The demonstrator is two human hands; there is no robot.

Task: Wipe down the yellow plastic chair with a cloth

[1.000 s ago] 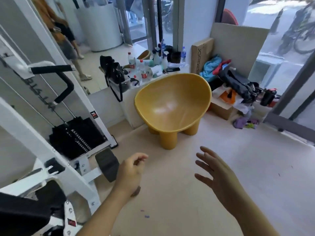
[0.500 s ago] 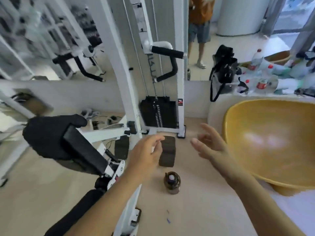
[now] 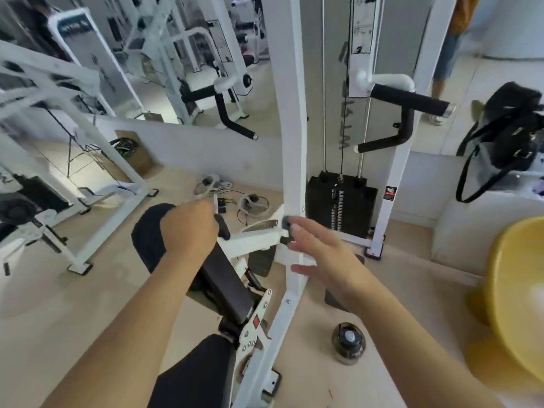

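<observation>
Across the centre and left of the view, a white weight machine (image 3: 290, 113) is shown, with its black weight stack (image 3: 341, 204) set behind the upright post. At the right edge, the yellow plastic chair (image 3: 518, 295) is seen standing on the floor (image 3: 59, 304), cut off by the frame and apart from both hands. A black bag (image 3: 506, 128) is seen above the chair, its strap hanging down. The right grip (image 3: 321, 254) is held released, fingers spread, in front of the post, and nothing is held in it. The left grip (image 3: 190, 228) is raised over a black pad (image 3: 144, 237), back upward; its fingers are hidden, so its state cannot be told. A dark bottle (image 3: 348, 346) is stood on the floor between post and chair.
</observation>
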